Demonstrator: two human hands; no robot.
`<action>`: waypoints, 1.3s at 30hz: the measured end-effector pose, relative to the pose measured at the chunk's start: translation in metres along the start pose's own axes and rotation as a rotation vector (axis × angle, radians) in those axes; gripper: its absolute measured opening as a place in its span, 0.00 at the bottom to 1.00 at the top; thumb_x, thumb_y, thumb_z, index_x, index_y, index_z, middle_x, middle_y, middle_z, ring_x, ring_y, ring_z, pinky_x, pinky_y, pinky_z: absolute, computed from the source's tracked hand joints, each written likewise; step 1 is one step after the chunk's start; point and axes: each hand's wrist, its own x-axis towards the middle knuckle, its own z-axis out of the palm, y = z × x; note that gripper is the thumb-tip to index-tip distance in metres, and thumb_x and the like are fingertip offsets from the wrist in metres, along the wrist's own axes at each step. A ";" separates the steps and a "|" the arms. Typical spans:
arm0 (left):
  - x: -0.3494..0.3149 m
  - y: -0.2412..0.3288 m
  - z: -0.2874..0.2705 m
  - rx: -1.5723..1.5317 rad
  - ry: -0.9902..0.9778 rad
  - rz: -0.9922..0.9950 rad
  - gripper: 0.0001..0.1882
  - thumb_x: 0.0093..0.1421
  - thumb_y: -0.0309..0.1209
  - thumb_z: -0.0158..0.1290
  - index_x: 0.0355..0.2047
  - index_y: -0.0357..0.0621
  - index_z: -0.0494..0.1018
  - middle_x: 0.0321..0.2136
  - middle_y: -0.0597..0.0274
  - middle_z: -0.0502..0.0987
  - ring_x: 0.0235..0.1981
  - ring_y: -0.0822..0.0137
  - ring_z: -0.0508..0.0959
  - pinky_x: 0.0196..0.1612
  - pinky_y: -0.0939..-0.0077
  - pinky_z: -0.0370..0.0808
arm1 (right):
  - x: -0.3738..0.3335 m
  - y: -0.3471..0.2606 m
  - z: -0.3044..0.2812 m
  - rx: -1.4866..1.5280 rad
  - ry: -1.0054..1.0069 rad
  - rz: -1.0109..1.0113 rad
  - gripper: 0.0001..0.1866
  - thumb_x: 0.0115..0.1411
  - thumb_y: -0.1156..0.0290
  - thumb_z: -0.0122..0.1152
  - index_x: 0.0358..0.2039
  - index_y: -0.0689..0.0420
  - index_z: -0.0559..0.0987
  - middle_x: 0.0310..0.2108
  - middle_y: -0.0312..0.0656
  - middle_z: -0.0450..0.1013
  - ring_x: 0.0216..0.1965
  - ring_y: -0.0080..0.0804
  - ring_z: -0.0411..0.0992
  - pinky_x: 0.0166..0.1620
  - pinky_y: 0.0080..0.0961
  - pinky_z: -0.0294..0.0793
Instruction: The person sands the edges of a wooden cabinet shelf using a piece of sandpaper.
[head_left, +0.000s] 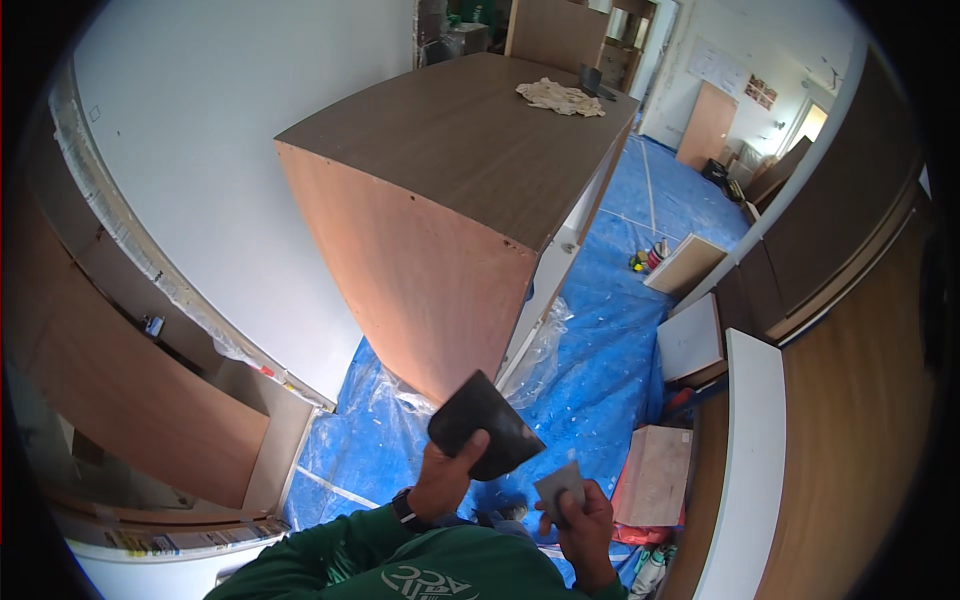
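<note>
Left hand (440, 484): our thumb clamps a black flat plate (482, 425). Right hand (587, 527): we pinch a small grey piece (558, 486) near it. Ahead, brown-topped cabinet (420, 245) stands over blue sheeting (610, 350).

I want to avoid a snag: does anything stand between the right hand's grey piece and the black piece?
Nothing visible does: an open gap separates the grey piece in the right hand from the black piece in the left hand.
</note>
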 end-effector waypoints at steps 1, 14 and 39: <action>-0.003 0.009 0.002 -0.041 -0.007 0.054 0.15 0.72 0.24 0.53 0.57 0.40 0.74 0.52 0.59 0.80 0.53 0.62 0.80 0.58 0.61 0.79 | 0.003 -0.003 0.013 -0.028 -0.018 -0.013 0.10 0.69 0.72 0.62 0.46 0.64 0.75 0.37 0.54 0.82 0.28 0.37 0.80 0.30 0.32 0.80; 0.013 0.035 0.017 -0.031 -0.011 0.367 0.15 0.71 0.24 0.54 0.57 0.39 0.74 0.50 0.57 0.80 0.51 0.62 0.81 0.57 0.60 0.79 | 0.025 -0.027 0.062 -0.078 -0.126 -0.067 0.11 0.70 0.69 0.61 0.46 0.64 0.75 0.36 0.51 0.82 0.26 0.28 0.78 0.31 0.27 0.79; 0.113 -0.133 0.218 0.117 0.169 -0.096 0.18 0.68 0.28 0.60 0.56 0.36 0.75 0.47 0.58 0.83 0.48 0.64 0.84 0.53 0.65 0.83 | 0.199 -0.212 -0.182 -0.641 -0.230 -0.561 0.09 0.67 0.77 0.59 0.46 0.63 0.81 0.37 0.48 0.80 0.34 0.34 0.79 0.41 0.30 0.79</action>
